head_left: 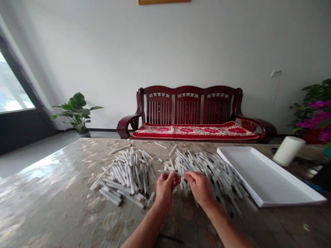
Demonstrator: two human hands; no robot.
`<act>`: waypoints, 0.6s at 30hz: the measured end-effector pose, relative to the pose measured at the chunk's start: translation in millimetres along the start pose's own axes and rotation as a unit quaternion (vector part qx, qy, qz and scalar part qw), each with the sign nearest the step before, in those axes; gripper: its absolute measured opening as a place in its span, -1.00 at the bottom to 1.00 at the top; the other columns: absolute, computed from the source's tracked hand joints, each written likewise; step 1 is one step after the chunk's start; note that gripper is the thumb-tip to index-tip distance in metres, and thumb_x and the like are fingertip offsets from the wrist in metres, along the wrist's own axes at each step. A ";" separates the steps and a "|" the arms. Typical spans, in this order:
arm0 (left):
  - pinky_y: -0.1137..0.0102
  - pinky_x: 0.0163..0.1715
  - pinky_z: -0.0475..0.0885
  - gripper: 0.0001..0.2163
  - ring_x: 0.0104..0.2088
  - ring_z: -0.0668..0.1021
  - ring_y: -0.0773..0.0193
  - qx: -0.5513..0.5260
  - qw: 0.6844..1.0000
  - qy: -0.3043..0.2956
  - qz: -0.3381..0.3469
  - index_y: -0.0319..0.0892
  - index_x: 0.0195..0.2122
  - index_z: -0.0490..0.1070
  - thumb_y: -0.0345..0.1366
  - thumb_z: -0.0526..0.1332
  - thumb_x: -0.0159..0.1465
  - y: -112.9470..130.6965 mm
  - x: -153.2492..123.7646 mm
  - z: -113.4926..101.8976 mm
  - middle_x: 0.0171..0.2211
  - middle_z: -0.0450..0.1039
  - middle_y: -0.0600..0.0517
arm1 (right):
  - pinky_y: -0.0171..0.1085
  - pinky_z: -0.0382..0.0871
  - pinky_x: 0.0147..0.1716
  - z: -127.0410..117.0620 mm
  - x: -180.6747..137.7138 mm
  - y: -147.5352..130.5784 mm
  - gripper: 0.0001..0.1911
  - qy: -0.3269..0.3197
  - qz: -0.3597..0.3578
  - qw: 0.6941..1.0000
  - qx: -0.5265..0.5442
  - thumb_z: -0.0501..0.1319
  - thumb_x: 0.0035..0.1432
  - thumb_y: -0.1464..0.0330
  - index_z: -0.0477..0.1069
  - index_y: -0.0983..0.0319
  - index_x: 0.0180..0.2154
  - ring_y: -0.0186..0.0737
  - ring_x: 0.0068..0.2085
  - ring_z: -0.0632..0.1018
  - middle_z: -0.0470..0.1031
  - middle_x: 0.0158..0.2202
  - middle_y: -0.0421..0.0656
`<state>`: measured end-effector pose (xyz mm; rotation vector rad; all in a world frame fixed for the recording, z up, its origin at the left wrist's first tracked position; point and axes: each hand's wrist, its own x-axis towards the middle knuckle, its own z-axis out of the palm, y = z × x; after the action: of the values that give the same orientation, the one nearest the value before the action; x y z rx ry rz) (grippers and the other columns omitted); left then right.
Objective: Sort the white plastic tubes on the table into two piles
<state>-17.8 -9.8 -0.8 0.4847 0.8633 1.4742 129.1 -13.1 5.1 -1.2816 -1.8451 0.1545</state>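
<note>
Between my two hands a slim whitish pen (164, 171) lies nearly level above the table. My left hand (164, 191) is closed on its barrel, thumb on top. At the pen's right end, the thumb and forefinger of my right hand (201, 189) are pinched together; the tip there is partly hidden by the fingers. To the left spreads a heap of white and clear pens (130, 168), some with dark ends. Another heap of similar pen parts (207, 167) lies beyond and right of my right hand. A few loose pieces lie between the heaps.
A shallow white tray (258, 199) stands on the patterned table (64, 213) at the right, with a white cylinder (289, 151) behind it. A dark red wooden bench (187, 103) is beyond the table. Potted plants (77, 112) flank it.
</note>
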 end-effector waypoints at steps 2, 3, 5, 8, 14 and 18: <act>0.52 -0.49 0.54 -0.66 -0.52 0.59 0.36 -0.009 1.000 0.019 -0.012 -0.22 -0.46 0.35 -0.24 0.51 -0.02 2.2 -0.3 0.2 -0.56 0.51 0.06 | -0.27 0.41 -0.25 1.2 -0.4 2.3 -0.77 0.027 -0.044 0.999 -0.007 0.14 0.29 0.34 0.58 0.17 -0.26 -0.15 -0.28 0.61 0.64 -0.34 -0.11; 0.52 -0.49 0.54 -0.69 -0.52 0.59 0.37 -0.014 0.999 0.031 -0.016 -0.21 -0.46 0.34 -0.26 0.49 0.02 3.7 0.0 -0.1 -0.56 0.50 0.06 | -0.26 0.41 -0.22 1.5 -0.5 3.5 -0.79 0.034 -0.060 0.998 -0.006 0.15 0.28 0.35 0.58 0.17 -0.24 -0.14 -0.26 0.61 0.64 -0.33 -0.11; 0.53 -0.50 0.54 -0.73 -0.52 0.59 0.38 -0.020 0.998 0.052 -0.019 -0.21 -0.46 0.32 -0.31 0.45 0.09 6.8 1.4 -1.1 -0.56 0.49 0.06 | -0.24 0.42 -0.18 1.2 -0.5 5.1 -0.80 0.043 -0.068 0.997 0.010 0.16 0.25 0.38 0.58 0.17 -0.23 -0.14 -0.24 0.60 0.63 -0.32 -0.11; 0.53 -0.50 0.54 -0.75 -0.52 0.59 0.37 -0.016 0.998 0.057 -0.013 -0.21 -0.46 0.32 -0.34 0.43 0.12 9.1 3.3 -2.5 -0.55 0.49 0.06 | -0.26 0.44 -0.19 -0.3 -0.3 3.7 -0.82 0.055 -0.030 0.996 0.057 0.18 0.22 0.38 0.56 0.18 -0.22 -0.16 -0.23 0.60 0.62 -0.28 -0.12; 0.53 -0.50 0.55 -0.69 -0.51 0.59 0.36 -0.006 1.000 0.015 -0.016 -0.22 -0.46 0.33 -0.27 0.49 0.03 6.8 -0.3 -0.8 -0.56 0.48 0.08 | -0.31 0.41 -0.30 -1.7 -0.5 -6.8 -0.83 0.026 0.025 0.994 0.099 0.16 0.21 0.34 0.53 0.19 -0.31 -0.20 -0.32 0.58 0.59 -0.36 -0.15; 0.54 -0.49 0.54 -0.69 -0.51 0.60 0.36 -0.006 1.000 0.009 -0.018 -0.21 -0.45 0.34 -0.27 0.50 0.02 6.7 -2.2 0.2 -0.56 0.49 0.08 | -0.30 0.38 -0.31 -1.1 -1.4 -8.0 -0.82 0.028 0.027 0.995 0.090 0.14 0.22 0.33 0.50 0.19 -0.35 -0.19 -0.33 0.55 0.56 -0.40 -0.16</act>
<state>-21.7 -11.3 4.9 0.4458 0.8729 1.4512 124.4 -18.4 9.3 -1.1988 -1.7078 0.3046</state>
